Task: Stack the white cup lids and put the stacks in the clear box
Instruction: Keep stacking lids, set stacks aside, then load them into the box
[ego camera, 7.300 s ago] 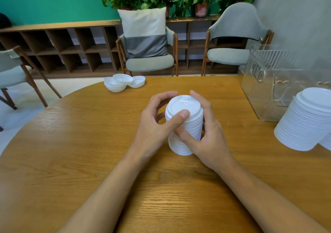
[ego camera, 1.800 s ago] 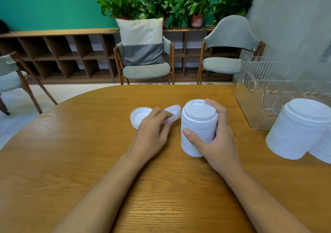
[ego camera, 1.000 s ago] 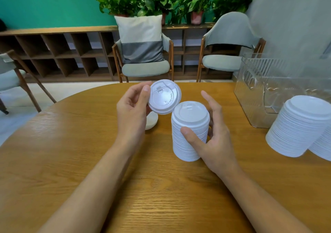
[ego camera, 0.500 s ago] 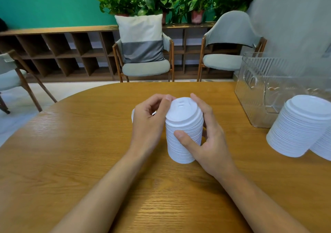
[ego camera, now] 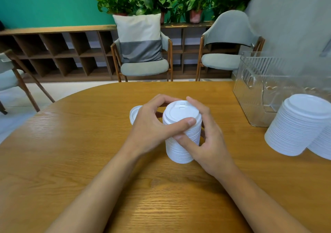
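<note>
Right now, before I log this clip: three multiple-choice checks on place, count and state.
1. The clear box sits: A) on a chair B) at the table's far right C) on the floor.
2. Behind the left hand, how many loose lids show: A) four B) none C) one.
3. The middle stack: A) upright, left and right hand around it B) tipped over C) in the box.
Key: B, it stands at that corner; C, one peeks out; A, both hands wrap it.

lid stack [ego camera: 182,136] on table [ego camera: 71,161] between my left hand [ego camera: 150,130] and my right hand [ego camera: 206,143], loose lid [ego camera: 134,113] just behind my left hand, clear box [ego camera: 254,89] far right, more stacks [ego camera: 300,125] just before it
</note>
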A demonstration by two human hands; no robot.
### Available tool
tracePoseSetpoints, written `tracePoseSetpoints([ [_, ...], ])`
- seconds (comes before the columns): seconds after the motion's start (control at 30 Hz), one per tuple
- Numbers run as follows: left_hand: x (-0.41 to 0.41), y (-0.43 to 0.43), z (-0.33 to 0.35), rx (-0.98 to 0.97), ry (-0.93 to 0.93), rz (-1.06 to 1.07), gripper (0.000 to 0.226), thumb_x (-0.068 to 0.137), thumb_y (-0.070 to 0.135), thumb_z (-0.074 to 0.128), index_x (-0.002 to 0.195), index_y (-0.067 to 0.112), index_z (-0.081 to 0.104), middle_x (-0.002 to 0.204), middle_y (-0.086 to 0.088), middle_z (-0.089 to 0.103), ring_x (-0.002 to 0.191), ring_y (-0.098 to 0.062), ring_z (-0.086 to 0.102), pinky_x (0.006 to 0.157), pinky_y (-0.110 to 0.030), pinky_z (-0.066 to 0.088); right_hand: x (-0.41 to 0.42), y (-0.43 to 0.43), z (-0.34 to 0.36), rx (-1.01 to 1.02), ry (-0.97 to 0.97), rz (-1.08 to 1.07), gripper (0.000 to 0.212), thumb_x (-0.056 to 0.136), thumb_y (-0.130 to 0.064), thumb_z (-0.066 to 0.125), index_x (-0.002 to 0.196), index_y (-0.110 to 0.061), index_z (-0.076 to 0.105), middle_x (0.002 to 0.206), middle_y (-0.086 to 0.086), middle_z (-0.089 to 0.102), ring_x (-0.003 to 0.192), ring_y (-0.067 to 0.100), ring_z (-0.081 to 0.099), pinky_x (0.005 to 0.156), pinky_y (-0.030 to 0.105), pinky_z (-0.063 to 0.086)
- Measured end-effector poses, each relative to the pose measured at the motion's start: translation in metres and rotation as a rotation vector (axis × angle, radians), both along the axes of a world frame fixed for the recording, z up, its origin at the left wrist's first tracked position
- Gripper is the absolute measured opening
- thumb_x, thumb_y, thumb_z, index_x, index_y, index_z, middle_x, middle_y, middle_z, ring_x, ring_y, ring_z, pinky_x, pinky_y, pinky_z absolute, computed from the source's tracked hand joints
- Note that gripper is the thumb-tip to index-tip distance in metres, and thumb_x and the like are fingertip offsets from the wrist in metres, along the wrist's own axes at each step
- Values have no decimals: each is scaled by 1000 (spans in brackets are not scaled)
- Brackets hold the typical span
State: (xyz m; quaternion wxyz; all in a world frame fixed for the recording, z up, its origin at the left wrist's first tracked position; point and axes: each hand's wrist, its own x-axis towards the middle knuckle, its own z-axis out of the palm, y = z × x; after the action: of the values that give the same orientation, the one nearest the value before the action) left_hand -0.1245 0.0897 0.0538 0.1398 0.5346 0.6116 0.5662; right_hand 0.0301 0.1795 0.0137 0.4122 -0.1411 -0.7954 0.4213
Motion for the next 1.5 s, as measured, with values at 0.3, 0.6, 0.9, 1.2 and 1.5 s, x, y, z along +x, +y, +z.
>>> tracePoseSetpoints([
  [0.3,1,0,-13,-52,-72,-93,50,78,59,76,116,28,66,106,19,70,100,-5,64,83,-24,47,1,2,-2,22,-65,37,87,76,-35,92,140,-51,36,136,-18,56,123,12,61,92,25,54],
  [0.6,-60,-28,-45,-102,527,306,33,96,44,74,122,24,73,123,12,68,119,-10,60,102,-36,46,-2,1,-5,60,-46,-14,82,74,-58,81,139,-57,31,141,-32,47,131,4,53,99,19,48],
  [0.9,-68,-25,-47,-288,688,368,34,87,0,74,113,21,80,106,1,79,100,-27,71,82,-45,57,-1,0,-2,45,-54,-4,83,74,-53,87,137,-60,32,137,-35,50,125,0,56,94,14,48],
  [1.2,-58,-17,-44,-104,424,380,19,77,13,91,91,15,78,87,6,73,81,-15,66,77,-39,53,-1,0,-1,39,-60,0,81,73,-59,81,137,-60,31,138,-34,50,126,1,55,93,13,48],
  [1.5,-38,-20,-20,152,-300,334,22,103,26,67,122,22,77,119,4,76,111,-17,72,85,-36,63,-3,-1,-2,1,25,-34,69,78,-61,76,137,-43,45,137,-23,55,130,9,55,97,28,52],
])
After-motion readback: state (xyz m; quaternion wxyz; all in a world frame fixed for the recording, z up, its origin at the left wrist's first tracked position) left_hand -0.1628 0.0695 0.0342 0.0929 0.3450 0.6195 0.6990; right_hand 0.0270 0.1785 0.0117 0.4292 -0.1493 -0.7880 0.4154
